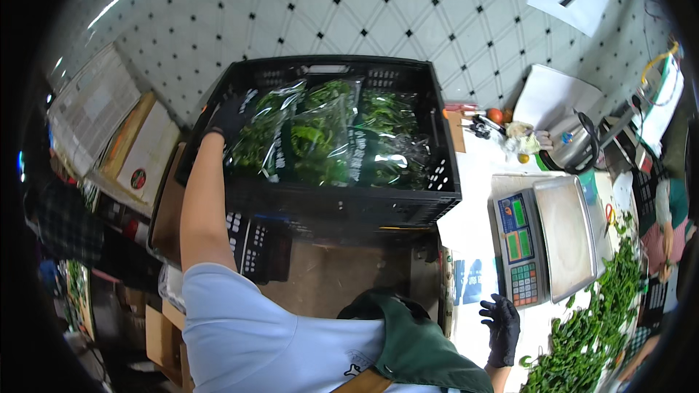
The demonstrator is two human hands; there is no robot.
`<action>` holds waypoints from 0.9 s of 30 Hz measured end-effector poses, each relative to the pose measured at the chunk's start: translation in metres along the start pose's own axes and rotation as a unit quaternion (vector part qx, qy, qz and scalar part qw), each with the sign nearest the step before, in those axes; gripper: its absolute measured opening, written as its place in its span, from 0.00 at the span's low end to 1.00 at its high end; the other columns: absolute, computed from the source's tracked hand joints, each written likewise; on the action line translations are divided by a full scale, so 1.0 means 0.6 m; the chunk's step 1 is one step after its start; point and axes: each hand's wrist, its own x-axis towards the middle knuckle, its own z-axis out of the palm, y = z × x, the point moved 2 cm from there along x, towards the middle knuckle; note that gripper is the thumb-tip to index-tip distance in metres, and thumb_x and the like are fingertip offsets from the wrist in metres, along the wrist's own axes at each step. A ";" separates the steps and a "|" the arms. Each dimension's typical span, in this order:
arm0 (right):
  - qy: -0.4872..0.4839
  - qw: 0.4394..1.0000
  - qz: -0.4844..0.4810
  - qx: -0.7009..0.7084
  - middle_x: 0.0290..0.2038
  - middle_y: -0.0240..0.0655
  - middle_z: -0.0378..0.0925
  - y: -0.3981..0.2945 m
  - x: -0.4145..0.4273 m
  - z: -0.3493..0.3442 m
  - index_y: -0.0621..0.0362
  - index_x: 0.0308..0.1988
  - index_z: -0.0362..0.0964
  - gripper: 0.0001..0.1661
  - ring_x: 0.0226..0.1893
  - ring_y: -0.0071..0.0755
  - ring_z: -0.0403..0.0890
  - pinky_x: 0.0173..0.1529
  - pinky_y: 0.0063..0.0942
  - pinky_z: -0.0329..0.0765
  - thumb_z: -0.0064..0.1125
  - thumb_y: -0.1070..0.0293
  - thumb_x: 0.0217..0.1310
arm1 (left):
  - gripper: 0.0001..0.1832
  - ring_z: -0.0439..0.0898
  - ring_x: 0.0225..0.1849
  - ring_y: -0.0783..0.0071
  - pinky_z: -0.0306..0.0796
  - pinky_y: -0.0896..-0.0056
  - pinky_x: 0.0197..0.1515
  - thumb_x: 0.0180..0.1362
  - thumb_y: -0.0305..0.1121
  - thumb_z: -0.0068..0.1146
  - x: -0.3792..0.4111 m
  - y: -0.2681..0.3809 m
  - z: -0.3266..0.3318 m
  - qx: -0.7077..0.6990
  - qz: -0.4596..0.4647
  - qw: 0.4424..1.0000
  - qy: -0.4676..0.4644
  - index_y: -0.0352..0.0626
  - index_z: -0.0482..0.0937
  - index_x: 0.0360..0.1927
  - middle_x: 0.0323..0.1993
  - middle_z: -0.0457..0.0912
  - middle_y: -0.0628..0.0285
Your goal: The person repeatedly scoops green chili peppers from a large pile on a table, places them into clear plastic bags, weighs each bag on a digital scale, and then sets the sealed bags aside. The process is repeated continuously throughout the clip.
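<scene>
In front of me is a black plastic crate holding several clear printed bags of green peppers. My left hand, in a black glove, reaches into the crate's left side beside the leftmost bag. Its fingers blend into the dark crate, so whether they grip the bag is unclear. Low on the right, my right hand, also black-gloved, hovers by the white table with fingers apart and nothing in them. A digital weighing scale with a metal pan stands just beyond it.
Loose green peppers cover the table's right side. Behind the scale are an electric kettle, a tomato and scissors. Cardboard boxes stand at lower left. One person is at left; others work at right.
</scene>
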 end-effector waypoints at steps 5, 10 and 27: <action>0.042 0.998 0.026 0.036 0.34 0.41 0.78 0.014 -0.007 -0.047 0.64 0.45 0.70 0.17 0.31 0.31 0.79 0.34 0.22 0.74 0.48 0.62 0.62 | 0.34 0.57 0.66 0.62 0.51 0.67 0.65 0.59 0.51 0.42 0.091 0.026 0.060 0.270 0.115 0.955 0.034 0.41 0.57 0.64 0.64 0.59 0.52; 0.052 0.998 -0.002 0.038 0.36 0.32 0.77 0.024 0.009 -0.089 0.59 0.47 0.70 0.19 0.33 0.21 0.76 0.37 0.20 0.72 0.50 0.58 0.62 | 0.28 0.61 0.63 0.62 0.54 0.68 0.63 0.61 0.42 0.42 0.153 0.056 0.024 0.254 0.235 0.937 0.037 0.37 0.61 0.61 0.61 0.63 0.51; 0.610 0.770 -0.117 0.144 0.32 0.31 0.79 0.247 -0.256 -0.224 0.58 0.38 0.71 0.09 0.30 0.21 0.78 0.33 0.20 0.72 0.47 0.66 0.64 | 0.07 0.76 0.30 0.61 0.70 0.61 0.29 0.56 0.36 0.50 -0.744 0.927 0.387 -0.113 0.844 0.446 -0.275 0.43 0.72 0.29 0.28 0.73 0.58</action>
